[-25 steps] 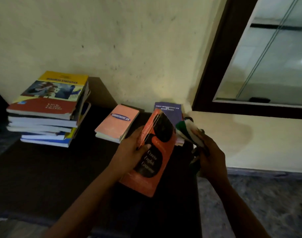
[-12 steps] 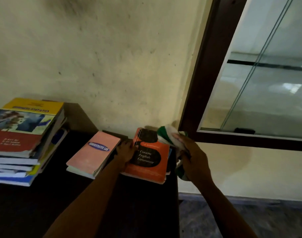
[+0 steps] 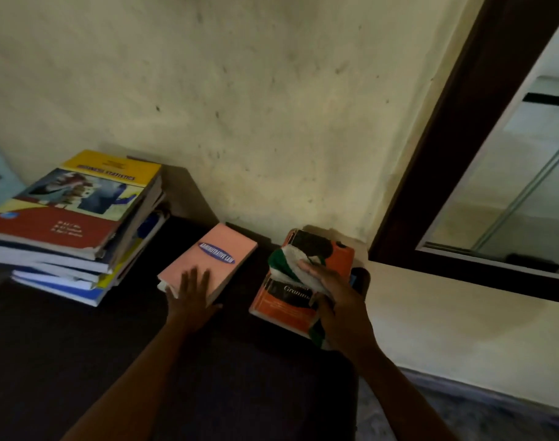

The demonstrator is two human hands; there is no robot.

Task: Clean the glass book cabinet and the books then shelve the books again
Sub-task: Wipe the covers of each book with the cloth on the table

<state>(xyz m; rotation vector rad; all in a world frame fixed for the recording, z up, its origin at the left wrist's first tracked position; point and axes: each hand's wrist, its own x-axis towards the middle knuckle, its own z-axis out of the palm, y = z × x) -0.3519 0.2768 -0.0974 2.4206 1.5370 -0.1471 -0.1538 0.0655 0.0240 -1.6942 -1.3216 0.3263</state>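
An orange grammar book (image 3: 337,256) lies flat on the dark table (image 3: 81,361) beside the wall, on top of another book. My right hand (image 3: 338,300) grips a green and white cloth (image 3: 287,265) that lies on the orange cover. A pink book (image 3: 214,256) titled Administrative Law lies to the left of it. My left hand (image 3: 190,292) rests on the pink book's near end, fingers straight and spread. The glass cabinet (image 3: 510,202) with its dark wooden frame is at the right.
A tall stack of books (image 3: 71,224) with a yellow and red cover on top stands at the table's left. A cream wall runs behind the table. Below the cabinet is a cream ledge (image 3: 462,329), with grey floor at the bottom right.
The orange book went from my left hand down onto the purple book. My left hand moved left onto the pink book. My right hand brought the cloth onto the orange cover.
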